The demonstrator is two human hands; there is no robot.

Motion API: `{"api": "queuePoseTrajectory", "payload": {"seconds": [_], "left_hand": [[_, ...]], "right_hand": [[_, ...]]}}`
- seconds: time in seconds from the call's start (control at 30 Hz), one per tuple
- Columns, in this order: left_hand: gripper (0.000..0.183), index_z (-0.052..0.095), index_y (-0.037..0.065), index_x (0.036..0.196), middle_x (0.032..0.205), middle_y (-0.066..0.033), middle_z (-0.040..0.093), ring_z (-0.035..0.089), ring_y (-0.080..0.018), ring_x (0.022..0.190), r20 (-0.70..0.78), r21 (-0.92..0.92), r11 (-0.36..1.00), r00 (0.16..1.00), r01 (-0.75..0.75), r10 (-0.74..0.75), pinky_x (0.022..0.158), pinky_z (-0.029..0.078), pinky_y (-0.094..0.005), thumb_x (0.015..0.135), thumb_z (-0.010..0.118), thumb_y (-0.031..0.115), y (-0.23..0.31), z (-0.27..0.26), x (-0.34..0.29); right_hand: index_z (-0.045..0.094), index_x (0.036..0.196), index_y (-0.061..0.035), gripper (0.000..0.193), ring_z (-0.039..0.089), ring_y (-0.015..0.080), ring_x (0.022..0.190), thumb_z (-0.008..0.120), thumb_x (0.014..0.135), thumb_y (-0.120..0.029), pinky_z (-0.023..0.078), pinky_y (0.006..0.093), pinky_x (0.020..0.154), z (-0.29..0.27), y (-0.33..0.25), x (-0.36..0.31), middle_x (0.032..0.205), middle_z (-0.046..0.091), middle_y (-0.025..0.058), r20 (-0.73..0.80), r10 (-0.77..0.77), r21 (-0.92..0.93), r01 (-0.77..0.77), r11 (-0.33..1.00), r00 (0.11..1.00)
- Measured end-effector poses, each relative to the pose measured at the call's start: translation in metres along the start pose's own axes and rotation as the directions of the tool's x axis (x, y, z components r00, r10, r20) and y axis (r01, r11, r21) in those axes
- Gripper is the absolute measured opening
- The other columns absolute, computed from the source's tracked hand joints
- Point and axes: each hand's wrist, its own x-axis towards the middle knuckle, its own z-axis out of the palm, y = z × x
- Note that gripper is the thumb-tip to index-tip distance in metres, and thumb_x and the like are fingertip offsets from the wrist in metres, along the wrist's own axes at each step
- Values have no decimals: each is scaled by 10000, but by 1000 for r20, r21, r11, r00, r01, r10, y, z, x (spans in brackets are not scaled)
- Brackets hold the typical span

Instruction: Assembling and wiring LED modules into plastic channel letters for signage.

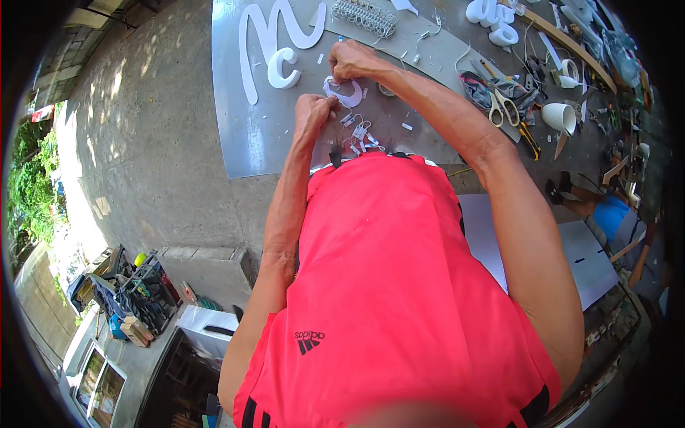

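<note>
A small white curved letter piece (350, 99) lies on the grey table in front of me. My left hand (314, 116) is closed, its fingertips pinching the letter piece's near left edge. My right hand (352, 61) reaches over from the far side, fingers pinched together at the piece's upper end. What lies between those right fingertips is too small to make out. A string of small white light modules (360, 133) on thin wires trails from beneath the letter toward my body.
White letters, a large script one (273, 36) and a smaller c-shape (283, 69), lie to the left. A wire bundle (365, 18) sits at the back. Scissors (504, 108), a yellow cutter (529, 140) and a white cup (559, 118) are at right. Another person (612, 216) is at far right.
</note>
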Motion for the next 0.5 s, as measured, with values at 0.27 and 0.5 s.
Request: {"api": "queuePoseTrajectory", "payload": {"seconds": [0.27, 0.5], "left_hand": [[255, 749, -19, 790, 637, -71, 703, 497, -81, 412, -97, -288, 958, 995, -10, -18, 381, 342, -265, 929, 709, 190, -5, 20, -9], [245, 780, -20, 774, 652, -91, 728, 640, -136, 517, -232, -74, 990, 967, -122, 102, 538, 526, -306, 821, 770, 220, -8, 16, -7]], "right_hand": [[790, 861, -101, 228, 734, 255, 801, 831, 656, -190, 569, 388, 729, 4, 3, 2, 805, 755, 104, -26, 15, -2, -15, 1000, 1000], [786, 863, -81, 222, 726, 224, 720, 825, 675, -192, 567, 360, 680, 2, 2, -2, 756, 745, 101, -21, -5, 17, 5, 1000, 1000]]}}
